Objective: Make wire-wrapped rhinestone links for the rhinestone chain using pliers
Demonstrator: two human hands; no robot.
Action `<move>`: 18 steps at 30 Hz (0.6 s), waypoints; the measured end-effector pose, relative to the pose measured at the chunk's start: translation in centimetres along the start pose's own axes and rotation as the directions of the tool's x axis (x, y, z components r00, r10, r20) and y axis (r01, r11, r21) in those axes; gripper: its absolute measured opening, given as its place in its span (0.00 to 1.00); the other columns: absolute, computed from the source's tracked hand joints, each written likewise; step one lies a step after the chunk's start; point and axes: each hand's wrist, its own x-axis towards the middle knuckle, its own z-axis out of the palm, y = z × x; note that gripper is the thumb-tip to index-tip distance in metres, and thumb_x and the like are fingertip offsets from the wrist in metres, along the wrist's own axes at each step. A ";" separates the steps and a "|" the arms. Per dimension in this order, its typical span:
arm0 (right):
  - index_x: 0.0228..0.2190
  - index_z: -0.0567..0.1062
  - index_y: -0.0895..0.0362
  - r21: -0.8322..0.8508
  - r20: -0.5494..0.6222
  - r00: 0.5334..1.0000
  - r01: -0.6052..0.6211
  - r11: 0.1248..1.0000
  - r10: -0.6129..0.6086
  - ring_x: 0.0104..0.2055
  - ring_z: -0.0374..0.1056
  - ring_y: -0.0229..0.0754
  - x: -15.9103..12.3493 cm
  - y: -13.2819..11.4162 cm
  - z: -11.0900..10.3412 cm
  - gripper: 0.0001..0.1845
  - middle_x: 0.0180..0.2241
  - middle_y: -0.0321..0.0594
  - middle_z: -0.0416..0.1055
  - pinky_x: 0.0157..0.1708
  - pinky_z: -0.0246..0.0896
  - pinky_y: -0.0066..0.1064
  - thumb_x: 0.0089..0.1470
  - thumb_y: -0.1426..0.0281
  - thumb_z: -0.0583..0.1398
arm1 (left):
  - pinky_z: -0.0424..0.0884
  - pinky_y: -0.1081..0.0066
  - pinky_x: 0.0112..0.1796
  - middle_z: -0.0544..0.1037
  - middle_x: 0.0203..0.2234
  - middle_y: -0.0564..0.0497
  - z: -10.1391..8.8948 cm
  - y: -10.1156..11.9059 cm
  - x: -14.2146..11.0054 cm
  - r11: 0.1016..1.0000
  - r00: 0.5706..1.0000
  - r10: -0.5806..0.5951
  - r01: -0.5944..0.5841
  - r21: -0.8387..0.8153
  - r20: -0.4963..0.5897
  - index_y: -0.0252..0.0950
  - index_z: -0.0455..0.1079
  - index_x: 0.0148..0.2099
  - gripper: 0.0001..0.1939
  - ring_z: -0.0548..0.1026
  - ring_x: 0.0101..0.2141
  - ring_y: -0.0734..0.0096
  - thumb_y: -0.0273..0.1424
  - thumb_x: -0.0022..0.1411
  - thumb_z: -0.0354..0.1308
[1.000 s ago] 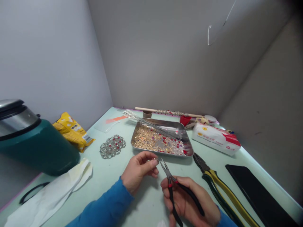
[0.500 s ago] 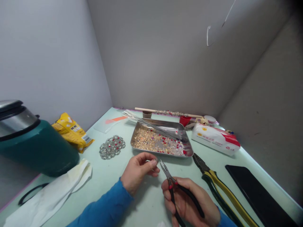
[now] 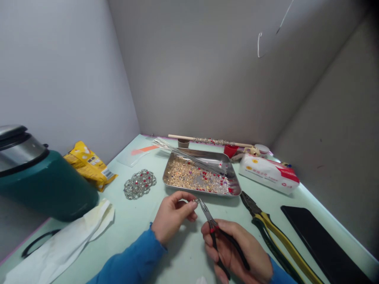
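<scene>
My left hand [image 3: 177,213] pinches a small beaded wire piece [image 3: 196,200] between thumb and forefinger, mostly covered by the fingertips. Wrapped around the black handles of needle-nose pliers [image 3: 212,227] is my right hand [image 3: 237,248]. The plier tips meet the right side of the beaded piece, and the jaws look nearly closed. Just beyond both hands lies a metal tray [image 3: 204,192] of gold, clear and red beads [image 3: 185,175]. A bundle of thin wires [image 3: 177,151] rests across its rim. A heap of beaded wire rings [image 3: 140,184] sits left of the tray.
Large yellow-green pliers [image 3: 272,230] and a black phone-like slab [image 3: 319,240] lie to the right. Behind them is a tissue pack [image 3: 268,173]. On the left stand a green flask [image 3: 44,185], a yellow packet [image 3: 90,165] and a white cloth [image 3: 65,240]. A wooden stick [image 3: 180,137] lies at the back.
The pliers' tips have moved slightly left onto the beaded piece, and their handles have come closer together. My left hand has stayed nearly in place.
</scene>
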 end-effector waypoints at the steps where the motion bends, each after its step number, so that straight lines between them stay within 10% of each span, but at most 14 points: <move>1: 0.33 0.71 0.66 -0.025 -0.015 1.000 0.008 1.000 -0.009 0.22 0.61 0.36 0.1 0.0 0.1 0.17 0.24 0.41 0.64 0.11 0.61 0.24 0.57 0.66 0.48 | 0.68 0.73 0.26 0.73 0.16 0.51 0.1 0.1 0.0 0.999 1.000 -0.003 0.004 0.038 -0.022 0.30 0.68 0.35 0.10 0.71 0.20 0.75 0.33 0.53 0.58; 6: 0.35 0.69 0.64 -0.315 -0.115 0.991 0.034 0.948 -0.074 0.17 0.58 0.33 0.3 0.3 0.0 0.17 0.22 0.37 0.63 0.11 0.54 0.22 0.57 0.64 0.48 | 0.69 0.74 0.25 0.73 0.18 0.51 0.4 0.2 -0.2 0.976 0.988 0.077 -0.048 0.211 -0.134 0.31 0.70 0.29 0.06 0.73 0.21 0.72 0.30 0.52 0.57; 13: 0.35 0.68 0.62 -0.799 -0.237 0.937 -0.038 0.600 -0.256 0.12 0.53 0.29 0.3 0.8 -0.1 0.20 0.18 0.31 0.61 0.11 0.48 0.22 0.57 0.59 0.47 | 0.70 0.72 0.25 0.73 0.25 0.49 0.5 -0.6 -0.3 0.897 0.958 0.256 -0.185 0.403 -0.129 0.33 0.72 0.29 0.07 0.74 0.22 0.72 0.31 0.53 0.56; 18: 0.36 0.68 0.62 -0.622 -0.169 0.979 -0.018 0.783 -0.112 0.14 0.59 0.31 0.4 0.4 0.1 0.20 0.21 0.34 0.63 0.13 0.55 0.24 0.57 0.58 0.47 | 0.71 0.70 0.28 0.74 0.20 0.50 0.4 0.0 0.1 0.993 0.996 -0.020 0.029 0.113 -0.083 0.32 0.68 0.32 0.09 0.75 0.23 0.69 0.34 0.53 0.57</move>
